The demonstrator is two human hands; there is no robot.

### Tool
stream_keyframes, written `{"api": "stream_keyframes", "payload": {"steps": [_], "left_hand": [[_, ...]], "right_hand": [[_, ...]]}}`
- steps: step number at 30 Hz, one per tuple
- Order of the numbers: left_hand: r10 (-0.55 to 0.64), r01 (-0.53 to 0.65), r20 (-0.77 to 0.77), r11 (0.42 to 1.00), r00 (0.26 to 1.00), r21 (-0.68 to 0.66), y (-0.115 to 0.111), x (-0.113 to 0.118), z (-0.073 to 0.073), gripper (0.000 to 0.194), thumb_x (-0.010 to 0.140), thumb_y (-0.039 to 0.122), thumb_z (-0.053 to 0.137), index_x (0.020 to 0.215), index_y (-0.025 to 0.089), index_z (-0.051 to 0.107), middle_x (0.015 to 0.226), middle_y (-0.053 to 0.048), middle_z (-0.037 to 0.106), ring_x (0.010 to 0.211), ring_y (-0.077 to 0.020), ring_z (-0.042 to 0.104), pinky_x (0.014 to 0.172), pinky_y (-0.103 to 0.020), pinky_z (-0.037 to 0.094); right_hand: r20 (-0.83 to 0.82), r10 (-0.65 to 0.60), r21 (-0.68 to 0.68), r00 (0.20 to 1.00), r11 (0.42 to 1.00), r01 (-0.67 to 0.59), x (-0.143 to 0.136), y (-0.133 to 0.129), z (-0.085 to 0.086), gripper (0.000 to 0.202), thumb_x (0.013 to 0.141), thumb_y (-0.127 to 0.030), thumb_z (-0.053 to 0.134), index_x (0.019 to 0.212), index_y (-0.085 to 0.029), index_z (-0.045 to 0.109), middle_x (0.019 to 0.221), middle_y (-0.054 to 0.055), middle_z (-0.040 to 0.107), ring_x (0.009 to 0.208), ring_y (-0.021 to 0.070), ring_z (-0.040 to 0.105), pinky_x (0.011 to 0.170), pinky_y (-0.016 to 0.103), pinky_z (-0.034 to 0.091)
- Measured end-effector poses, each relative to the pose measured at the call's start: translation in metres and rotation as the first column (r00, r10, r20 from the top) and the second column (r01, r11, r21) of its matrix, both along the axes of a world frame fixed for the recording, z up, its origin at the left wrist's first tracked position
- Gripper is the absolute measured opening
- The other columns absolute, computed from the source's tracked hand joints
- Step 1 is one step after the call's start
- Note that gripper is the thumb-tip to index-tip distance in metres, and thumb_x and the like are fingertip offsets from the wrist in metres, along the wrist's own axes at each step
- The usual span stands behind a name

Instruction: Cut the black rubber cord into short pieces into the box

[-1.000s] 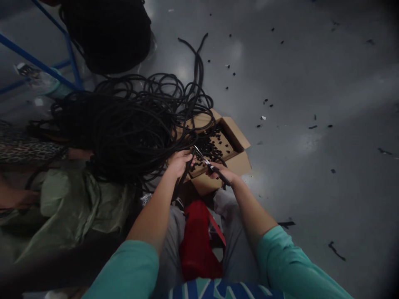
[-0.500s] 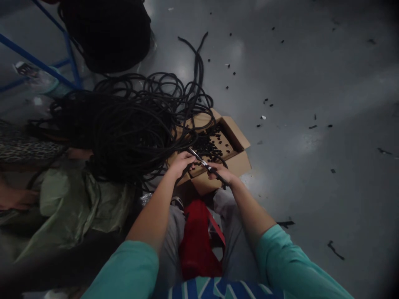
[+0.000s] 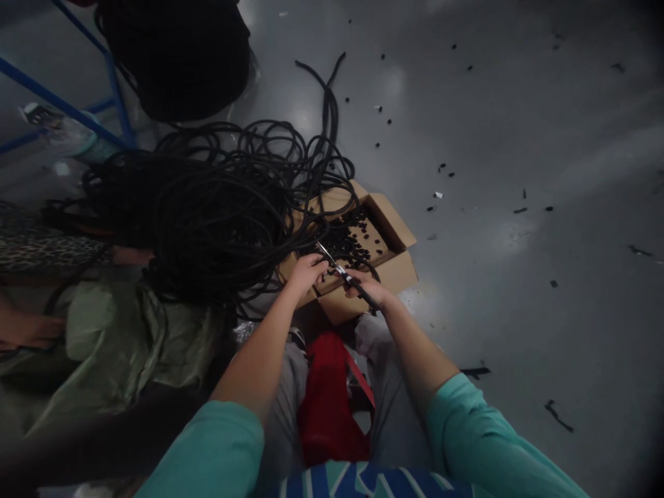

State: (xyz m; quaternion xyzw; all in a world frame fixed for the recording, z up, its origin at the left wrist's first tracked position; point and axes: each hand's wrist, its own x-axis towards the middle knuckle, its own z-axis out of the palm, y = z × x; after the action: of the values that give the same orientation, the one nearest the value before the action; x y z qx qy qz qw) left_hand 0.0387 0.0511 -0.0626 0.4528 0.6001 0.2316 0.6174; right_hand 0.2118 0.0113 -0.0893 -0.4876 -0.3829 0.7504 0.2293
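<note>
My right hand (image 3: 367, 285) is closed round the dark handle of a slim tool (image 3: 337, 268) with a bright metal end, which points up and left toward my left hand. My left hand (image 3: 307, 271) is closed in a pinch beside the metal end, apparently on a black cord whose held part is mostly hidden by the fingers. Both hands are over the near side of an open cardboard box (image 3: 397, 277). Many small black pieces (image 3: 347, 242) lie inside it. A tangled heap of black cord (image 3: 218, 214) lies left of the box, some loops crossing its edge.
A large black bundle (image 3: 176, 59) stands behind the cord, beside a blue metal frame (image 3: 111, 90). At left are green sheeting (image 3: 119, 332) and another person's hand (image 3: 31, 330). A red object (image 3: 329, 401) is between my legs. Black scraps dot the grey floor (image 3: 519, 124).
My left hand has shifted slightly right, nearer the tool. The tool's metal end has moved a little, while my right hand stays almost in place.
</note>
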Motion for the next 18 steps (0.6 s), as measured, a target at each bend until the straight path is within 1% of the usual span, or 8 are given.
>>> {"api": "stream_keyframes", "payload": {"steps": [6,9,11,15,18], "left_hand": [[0.025,-0.025,-0.008,1.0,1.0,0.002,0.0,-0.001,0.0,0.011,0.07,0.025,0.055,0.069,0.014,0.056,0.049,0.005,0.047,0.033,-0.0029,0.034,0.037,-0.019,0.024],[-0.002,0.002,-0.009,1.0,1.0,0.005,0.002,-0.003,0.002,0.013,0.069,0.025,0.055,0.065,0.013,0.054,0.049,0.004,0.047,0.034,-0.0026,0.034,0.036,-0.018,0.023],[0.004,-0.004,-0.009,1.0,1.0,0.016,0.003,-0.004,0.004,0.013,0.068,0.025,0.057,0.067,0.013,0.054,0.05,0.004,0.048,0.035,-0.0024,0.035,0.036,-0.018,0.024],[0.057,-0.054,-0.03,0.994,0.998,0.1,0.004,-0.004,0.005,0.016,0.064,0.024,0.061,0.075,0.015,0.053,0.055,0.005,0.051,0.039,-0.0032,0.039,0.037,-0.016,0.027],[0.028,-0.018,-0.061,0.986,0.998,0.167,0.005,-0.005,0.004,0.016,0.064,0.023,0.059,0.077,0.014,0.056,0.064,0.002,0.057,0.045,-0.0048,0.044,0.04,-0.016,0.032]], "right_hand": [[0.029,-0.009,-0.031,1.0,0.999,0.01,-0.003,0.0,0.002,0.053,0.045,-0.012,0.056,0.097,-0.015,0.062,0.051,-0.008,0.044,0.048,0.0063,0.037,0.047,0.02,0.028],[0.081,-0.013,-0.017,0.997,1.0,0.014,-0.003,-0.001,0.006,0.049,0.046,-0.012,0.055,0.094,-0.014,0.063,0.049,-0.009,0.044,0.044,0.0058,0.037,0.044,0.019,0.028],[0.11,-0.013,-0.001,0.994,1.0,0.013,-0.003,-0.001,0.01,0.048,0.046,-0.013,0.054,0.094,-0.014,0.063,0.047,-0.009,0.044,0.042,0.0056,0.037,0.043,0.019,0.028],[0.135,-0.015,0.017,0.991,1.0,0.013,-0.003,-0.002,0.014,0.048,0.047,-0.014,0.054,0.094,-0.014,0.062,0.045,-0.009,0.043,0.041,0.0062,0.038,0.042,0.019,0.027],[0.087,0.009,-0.012,0.996,1.0,-0.008,-0.003,-0.002,0.012,0.049,0.048,-0.016,0.054,0.097,-0.014,0.061,0.046,-0.009,0.044,0.041,0.0071,0.038,0.043,0.02,0.028]]}}
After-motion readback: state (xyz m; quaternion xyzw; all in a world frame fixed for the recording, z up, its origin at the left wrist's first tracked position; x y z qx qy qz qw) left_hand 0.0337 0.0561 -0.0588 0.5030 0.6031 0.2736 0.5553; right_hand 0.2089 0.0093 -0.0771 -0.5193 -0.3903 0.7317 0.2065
